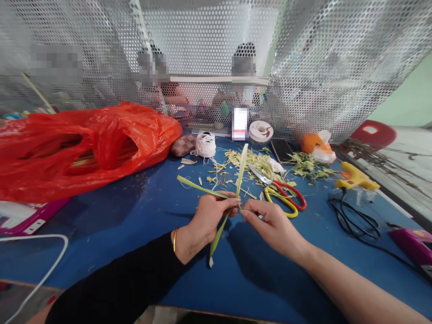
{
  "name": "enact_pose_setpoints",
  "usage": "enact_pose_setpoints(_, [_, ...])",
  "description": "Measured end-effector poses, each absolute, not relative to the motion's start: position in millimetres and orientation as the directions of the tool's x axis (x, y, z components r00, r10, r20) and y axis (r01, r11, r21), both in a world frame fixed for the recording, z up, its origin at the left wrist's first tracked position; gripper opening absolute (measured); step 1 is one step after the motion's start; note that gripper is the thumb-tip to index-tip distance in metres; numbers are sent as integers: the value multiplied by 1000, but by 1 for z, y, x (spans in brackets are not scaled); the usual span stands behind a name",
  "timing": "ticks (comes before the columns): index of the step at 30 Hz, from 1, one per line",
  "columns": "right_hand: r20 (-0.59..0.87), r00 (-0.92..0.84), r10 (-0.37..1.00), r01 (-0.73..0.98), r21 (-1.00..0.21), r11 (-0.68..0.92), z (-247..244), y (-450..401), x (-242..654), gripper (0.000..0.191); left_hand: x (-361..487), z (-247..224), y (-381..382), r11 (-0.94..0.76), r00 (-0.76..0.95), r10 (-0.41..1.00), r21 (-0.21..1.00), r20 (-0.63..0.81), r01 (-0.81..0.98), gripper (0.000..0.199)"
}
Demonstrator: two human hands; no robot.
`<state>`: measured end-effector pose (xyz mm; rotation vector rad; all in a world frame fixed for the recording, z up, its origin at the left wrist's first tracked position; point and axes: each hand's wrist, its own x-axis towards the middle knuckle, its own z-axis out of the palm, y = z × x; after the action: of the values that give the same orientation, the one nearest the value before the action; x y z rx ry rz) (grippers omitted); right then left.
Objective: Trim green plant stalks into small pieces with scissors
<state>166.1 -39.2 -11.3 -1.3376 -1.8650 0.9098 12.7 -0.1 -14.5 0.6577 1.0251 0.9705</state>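
My left hand (208, 214), with a gold bangle at the wrist, pinches green leaf strips where they cross. One pale strip (242, 171) stands up, a narrower strip (194, 183) points left, and a folded one (218, 236) hangs down toward me. My right hand (266, 221) is closed at the crossing point, thumb against forefinger; what lies in that pinch is too small to make out. Just beyond my right hand lie scissors (281, 193) with red and yellow handles, blades part open on leaf trimmings (256, 162).
A red plastic bag (135, 130) fills the left of the blue table (128, 234). White string (205, 145), a ribbon spool (261, 131) and a dark phone (281, 150) stand at the back. At right are a yellow glue gun (357, 176) and its black cable (354, 220).
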Motion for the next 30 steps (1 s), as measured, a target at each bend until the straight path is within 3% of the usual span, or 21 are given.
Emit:
enact_pose_setpoints(2, [40,-195,980,441,-889,124,-13,-38,167,32,11,-13,1,469,223,882,816,-414,-339,7])
enact_pose_setpoints(4, [-3,-143,990,368,-929,50,-13,-37,167,33,9,-11,2,481,277,872,810,-403,-335,13])
enact_pose_setpoints(11, [-21,-122,992,305,-952,17,-10,-37,167,34,10,-10,2,443,292,888,832,-356,-333,18])
enact_pose_setpoints(14, [16,-151,988,377,-923,72,-11,-39,166,32,13,-12,0,440,257,894,831,-368,-340,14])
enact_pose_setpoints(19, [223,-234,946,534,-784,316,-14,-44,160,33,17,-18,-2,388,222,920,840,-324,-380,13])
enact_pose_setpoints(25, [185,-190,964,572,-777,262,-17,-41,163,36,15,-19,0,466,254,882,817,-397,-341,11])
enact_pose_setpoints(27, [164,-70,984,514,-839,176,-17,-36,167,36,13,-16,0,484,302,866,817,-398,-313,10])
enact_pose_setpoints(30, [92,62,994,281,-957,71,-15,-27,172,31,11,-14,-2,502,392,835,825,-385,-259,6])
